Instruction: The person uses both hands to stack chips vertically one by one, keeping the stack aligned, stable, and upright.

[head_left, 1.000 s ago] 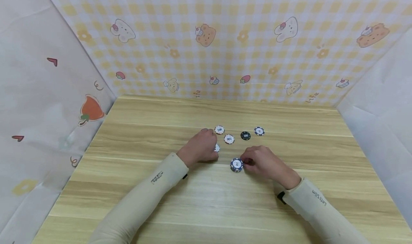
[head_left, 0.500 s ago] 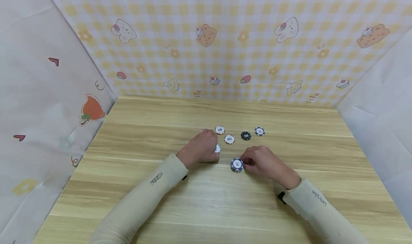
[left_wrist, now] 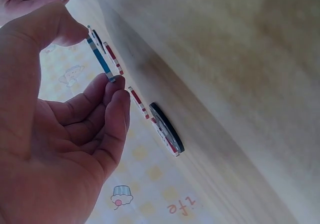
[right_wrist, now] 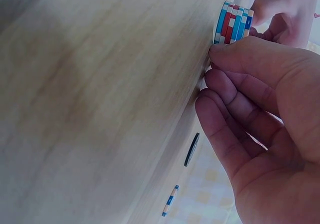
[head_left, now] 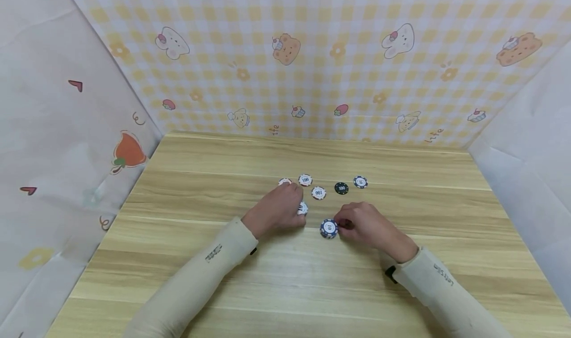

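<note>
Left hand (head_left: 280,208) clamps a chip (left_wrist: 100,59) by its rim between thumb and fingers; right hand (head_left: 365,224) touches the chip stack's (head_left: 329,228) right side, clamped or not I cannot tell

In the head view, the left hand (head_left: 278,206) has shifted slightly downward at the centre of the frame. The pinched chip (head_left: 303,208) has moved with it, down and slightly right, and exposes more of its face. The left cuff (head_left: 237,232) has dropped slightly toward the lower left. Above the knuckles, a red-edged white chip (head_left: 285,181), hidden one second ago, is now partly visible.
</note>
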The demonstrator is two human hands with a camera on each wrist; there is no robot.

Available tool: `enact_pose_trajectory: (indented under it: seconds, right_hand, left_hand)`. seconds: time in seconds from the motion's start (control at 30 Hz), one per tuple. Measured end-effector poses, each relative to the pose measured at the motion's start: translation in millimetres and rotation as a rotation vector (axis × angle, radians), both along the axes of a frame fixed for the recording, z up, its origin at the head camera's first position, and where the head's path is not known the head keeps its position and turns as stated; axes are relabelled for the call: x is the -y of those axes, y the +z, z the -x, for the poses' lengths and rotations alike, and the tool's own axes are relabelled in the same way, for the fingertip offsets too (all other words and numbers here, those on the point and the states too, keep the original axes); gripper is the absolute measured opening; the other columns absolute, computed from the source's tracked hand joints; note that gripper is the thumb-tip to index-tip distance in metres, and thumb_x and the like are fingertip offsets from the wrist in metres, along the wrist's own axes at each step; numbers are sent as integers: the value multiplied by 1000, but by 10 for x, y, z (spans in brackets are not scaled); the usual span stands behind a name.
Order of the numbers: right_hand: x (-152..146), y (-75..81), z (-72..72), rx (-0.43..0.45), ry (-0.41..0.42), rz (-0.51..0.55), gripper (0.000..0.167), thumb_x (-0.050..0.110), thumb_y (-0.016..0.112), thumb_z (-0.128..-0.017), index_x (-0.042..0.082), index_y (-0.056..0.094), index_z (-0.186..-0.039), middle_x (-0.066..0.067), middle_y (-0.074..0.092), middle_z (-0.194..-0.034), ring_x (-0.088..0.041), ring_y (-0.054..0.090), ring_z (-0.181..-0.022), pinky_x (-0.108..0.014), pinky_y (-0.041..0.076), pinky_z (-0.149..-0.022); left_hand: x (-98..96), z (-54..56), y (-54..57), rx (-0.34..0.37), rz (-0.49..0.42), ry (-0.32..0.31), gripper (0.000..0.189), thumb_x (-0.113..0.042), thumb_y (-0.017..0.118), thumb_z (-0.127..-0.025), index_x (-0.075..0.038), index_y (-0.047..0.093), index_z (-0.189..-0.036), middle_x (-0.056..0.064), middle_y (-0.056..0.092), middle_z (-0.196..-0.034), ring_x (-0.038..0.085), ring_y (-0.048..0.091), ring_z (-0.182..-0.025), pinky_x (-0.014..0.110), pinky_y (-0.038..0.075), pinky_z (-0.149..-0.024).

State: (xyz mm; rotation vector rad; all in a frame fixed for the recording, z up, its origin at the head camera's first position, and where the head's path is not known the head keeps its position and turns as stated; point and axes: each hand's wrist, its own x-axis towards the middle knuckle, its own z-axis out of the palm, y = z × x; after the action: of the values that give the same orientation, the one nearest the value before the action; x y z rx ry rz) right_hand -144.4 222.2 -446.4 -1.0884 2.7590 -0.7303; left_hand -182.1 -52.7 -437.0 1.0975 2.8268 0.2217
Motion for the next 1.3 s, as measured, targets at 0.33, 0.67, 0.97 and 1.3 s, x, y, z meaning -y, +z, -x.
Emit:
enact_pose_trajectory:
  seconds: [0.33, 0.67, 0.97, 1.3]
  right_hand:
    - [0, 8, -6, 15, -10, -9, 19, -1, 87, -91, 7, 84, -108, -1, 79, -104, -12, 73, -91, -31, 62, -79]
    - [3, 19, -9, 23, -13, -10, 20, -1, 86, -91, 7, 84, -109, -1, 79, -105, -13, 73, -92, -32, 62, -81]
    - [6, 22, -12, 22, -12, -8, 19, -1, 86, -91, 7, 84, -108, -1, 79, -103, -11, 71, -88, -29, 60, -77]
    - [2, 3, 1, -4, 1, 2, 18, -2, 86, -91, 7, 84, -107, 0, 79, -101, -10, 70, -87, -30, 61, -76]
  left_hand:
    - [9, -74, -9, -20, -21, -20, 39, -31, 73, -92, 3, 67, -109, 13, 66, -104, 27, 61, -97, 41, 54, -93]
    - [-11, -122, 13, -54, -25, -47, 35, -31, 71, -91, 1, 65, -107, 10, 64, -100, 24, 58, -95, 39, 53, -91]
    - [-49, -143, 10, -51, -7, -64, 37, -33, 71, -94, 0, 67, -110, 7, 63, -99, 23, 56, -93, 38, 50, -95]
    - [-68, -165, 10, -72, 13, -69, 40, -36, 70, -95, -1, 67, -113, 9, 65, -104, 24, 58, -99, 38, 50, -98]
